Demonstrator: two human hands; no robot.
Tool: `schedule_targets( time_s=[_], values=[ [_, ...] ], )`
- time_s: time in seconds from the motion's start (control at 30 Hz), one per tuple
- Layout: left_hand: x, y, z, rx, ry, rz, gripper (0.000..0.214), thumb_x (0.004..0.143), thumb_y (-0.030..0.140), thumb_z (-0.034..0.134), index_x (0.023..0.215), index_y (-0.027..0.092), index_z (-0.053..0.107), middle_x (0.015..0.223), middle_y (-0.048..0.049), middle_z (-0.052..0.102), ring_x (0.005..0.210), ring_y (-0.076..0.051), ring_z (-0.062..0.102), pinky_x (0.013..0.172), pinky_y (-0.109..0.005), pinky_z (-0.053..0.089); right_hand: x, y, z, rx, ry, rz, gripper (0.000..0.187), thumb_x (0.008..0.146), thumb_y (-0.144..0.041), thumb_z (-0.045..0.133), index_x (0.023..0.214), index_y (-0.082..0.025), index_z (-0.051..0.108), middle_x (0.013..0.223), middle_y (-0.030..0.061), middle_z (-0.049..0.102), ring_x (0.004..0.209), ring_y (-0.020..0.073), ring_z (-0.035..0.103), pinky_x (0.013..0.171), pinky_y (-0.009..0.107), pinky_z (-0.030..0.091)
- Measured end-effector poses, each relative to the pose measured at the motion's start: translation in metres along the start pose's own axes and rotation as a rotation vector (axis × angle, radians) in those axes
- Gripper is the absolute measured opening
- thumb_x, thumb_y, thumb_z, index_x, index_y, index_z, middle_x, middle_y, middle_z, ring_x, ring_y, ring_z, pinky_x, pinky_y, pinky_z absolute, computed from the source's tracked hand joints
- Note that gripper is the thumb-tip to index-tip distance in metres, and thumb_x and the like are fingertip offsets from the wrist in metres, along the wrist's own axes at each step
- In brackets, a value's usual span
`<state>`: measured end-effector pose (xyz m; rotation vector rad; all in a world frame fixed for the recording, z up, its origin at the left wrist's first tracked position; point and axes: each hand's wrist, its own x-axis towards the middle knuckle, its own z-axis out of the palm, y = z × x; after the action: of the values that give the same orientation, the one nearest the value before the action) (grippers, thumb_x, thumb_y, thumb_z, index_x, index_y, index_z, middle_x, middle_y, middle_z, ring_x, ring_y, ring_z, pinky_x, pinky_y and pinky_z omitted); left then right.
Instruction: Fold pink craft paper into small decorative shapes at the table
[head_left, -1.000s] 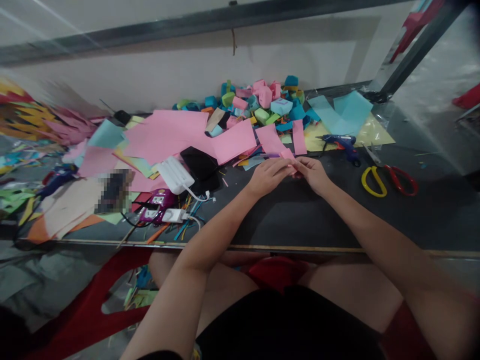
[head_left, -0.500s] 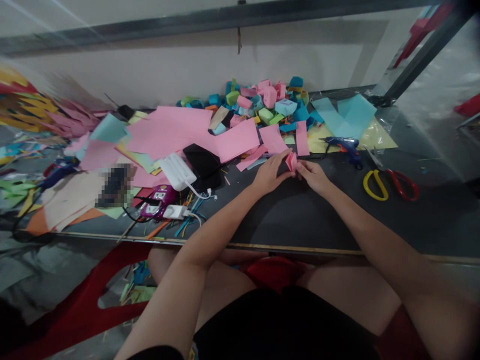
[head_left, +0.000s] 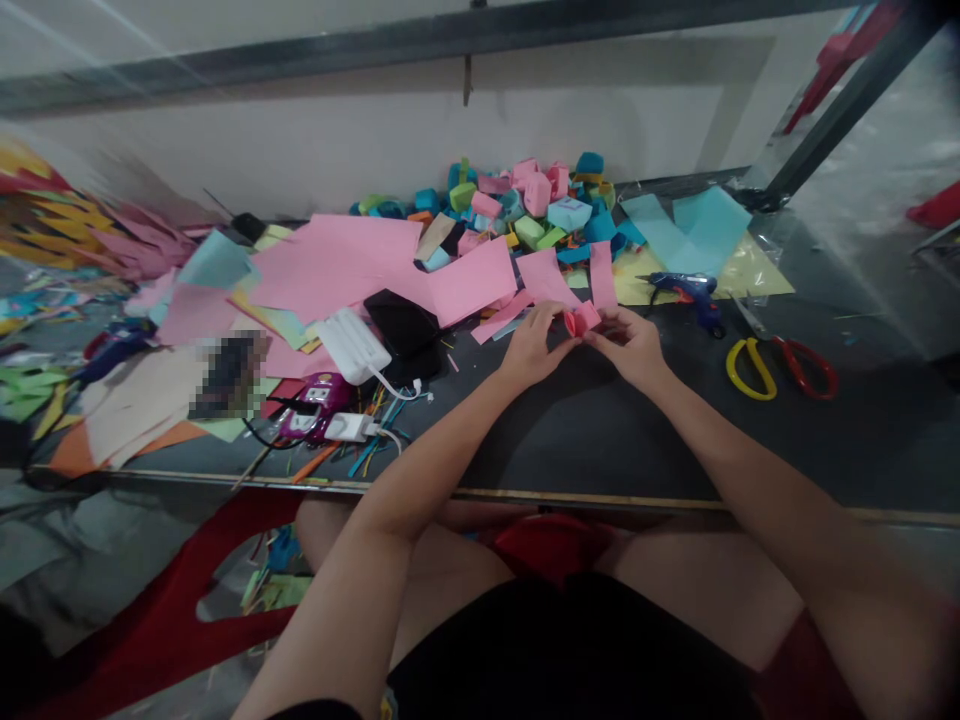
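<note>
Between my two hands, above the dark tabletop, is a small folded piece of pink paper (head_left: 583,319), with an opening showing on its left side. My left hand (head_left: 534,345) grips its left edge between thumb and fingers. On the other side, my right hand (head_left: 630,345) pinches the right end, thumb below and fingers behind. Just beyond my hands lie a cut pink sheet (head_left: 546,275) and a narrow pink strip (head_left: 603,274).
Small folded paper boxes (head_left: 536,195) are heaped against the wall. A glue gun (head_left: 686,290) and scissors (head_left: 776,368) with yellow and red handles lie right. Leftward are large pink sheets (head_left: 337,260), a white power bank (head_left: 352,343), a purple power strip (head_left: 315,400) and paper scraps.
The pink paper has turned and spread from a narrow folded shape into a wider one with an opening. My right hand has shifted its fingers up behind it.
</note>
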<state>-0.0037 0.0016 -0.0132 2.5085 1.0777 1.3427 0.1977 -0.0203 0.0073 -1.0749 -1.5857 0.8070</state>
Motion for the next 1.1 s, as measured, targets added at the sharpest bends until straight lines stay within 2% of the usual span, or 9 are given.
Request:
schedule_targets(
  time_s=[0.07,0.2,0.27,0.37,0.5,0.77,0.87,0.97,1.1],
  values=[
    [0.000,-0.001,0.001,-0.005,0.012,0.020,0.031,0.096,0.032,0.064,0.121,0.020,0.050,0.116,-0.0123,0.065,0.108,-0.023,0.066,0.090,-0.042,0.059,0.001,-0.001,-0.002,-0.012,0.028,-0.015,0.042,0.075,-0.053,0.080,0.101,-0.022,0.071,0.088,0.0048,0.073,0.077,0.0197,0.067,0.070,0.037,0.057],
    [0.001,0.001,-0.001,-0.013,-0.010,0.065,0.030,0.099,0.033,0.059,0.124,0.020,0.048,0.118,-0.0134,0.064,0.112,-0.024,0.065,0.094,-0.044,0.058,0.002,-0.002,-0.005,-0.047,0.052,-0.086,0.057,0.076,-0.050,0.080,0.125,-0.025,0.065,0.106,0.0062,0.073,0.086,0.0200,0.069,0.067,0.033,0.056],
    [0.002,0.002,-0.001,-0.027,0.004,0.084,0.030,0.101,0.032,0.057,0.126,0.021,0.046,0.119,-0.0131,0.064,0.113,-0.023,0.065,0.092,-0.041,0.059,0.002,-0.001,-0.006,-0.079,0.089,-0.107,0.053,0.083,-0.049,0.074,0.130,-0.026,0.063,0.107,0.0060,0.074,0.087,0.0194,0.070,0.068,0.033,0.057],
    [0.001,0.002,-0.001,-0.049,0.039,0.071,0.033,0.101,0.031,0.055,0.130,0.022,0.041,0.121,-0.0124,0.063,0.116,-0.023,0.064,0.092,-0.040,0.060,0.002,0.000,-0.007,-0.167,0.149,-0.148,0.035,0.089,-0.047,0.068,0.116,-0.026,0.070,0.103,0.0059,0.075,0.087,0.0199,0.071,0.070,0.034,0.057],
    [-0.002,-0.003,0.003,-0.093,0.071,0.006,0.039,0.100,0.031,0.058,0.133,0.024,0.038,0.123,-0.0112,0.061,0.116,-0.022,0.065,0.093,-0.038,0.061,0.002,-0.003,-0.009,-0.323,0.104,-0.274,0.023,0.090,-0.044,0.068,0.100,-0.024,0.075,0.103,0.0080,0.076,0.087,0.0223,0.071,0.070,0.037,0.058],
    [-0.005,-0.005,0.009,-0.154,0.096,0.004,0.038,0.101,0.036,0.055,0.131,0.022,0.037,0.123,-0.0124,0.059,0.111,-0.019,0.066,0.088,-0.033,0.061,0.003,-0.007,-0.011,-0.552,0.114,-0.464,0.034,0.085,-0.050,0.071,0.105,-0.023,0.068,0.120,0.0129,0.069,0.117,0.0320,0.066,0.102,0.053,0.053],
    [-0.003,-0.004,0.007,-0.086,0.083,0.046,0.033,0.101,0.036,0.056,0.125,0.020,0.042,0.121,-0.0133,0.063,0.114,-0.021,0.065,0.095,-0.039,0.059,-0.004,-0.009,-0.007,-0.645,0.137,-0.489,0.044,0.087,-0.048,0.068,0.123,-0.023,0.064,0.134,0.0151,0.064,0.129,0.0359,0.059,0.109,0.058,0.047],
    [-0.001,-0.002,0.007,-0.047,-0.023,0.031,0.025,0.102,0.028,0.049,0.125,0.021,0.045,0.127,-0.0140,0.064,0.120,-0.023,0.064,0.101,-0.043,0.057,-0.017,-0.020,0.007,-0.717,-0.024,-0.541,0.052,0.092,-0.042,0.059,0.141,-0.025,0.056,0.147,0.0114,0.058,0.140,0.0358,0.051,0.116,0.059,0.039],
    [0.000,0.006,0.006,-0.027,-0.151,-0.083,0.026,0.100,0.020,0.045,0.125,0.022,0.051,0.135,-0.0120,0.062,0.124,-0.022,0.064,0.102,-0.041,0.058,-0.035,-0.041,0.034,-0.728,-0.537,-0.688,0.056,0.098,-0.041,0.053,0.152,-0.026,0.049,0.154,0.0066,0.055,0.145,0.0291,0.047,0.124,0.052,0.030]
  ],
)
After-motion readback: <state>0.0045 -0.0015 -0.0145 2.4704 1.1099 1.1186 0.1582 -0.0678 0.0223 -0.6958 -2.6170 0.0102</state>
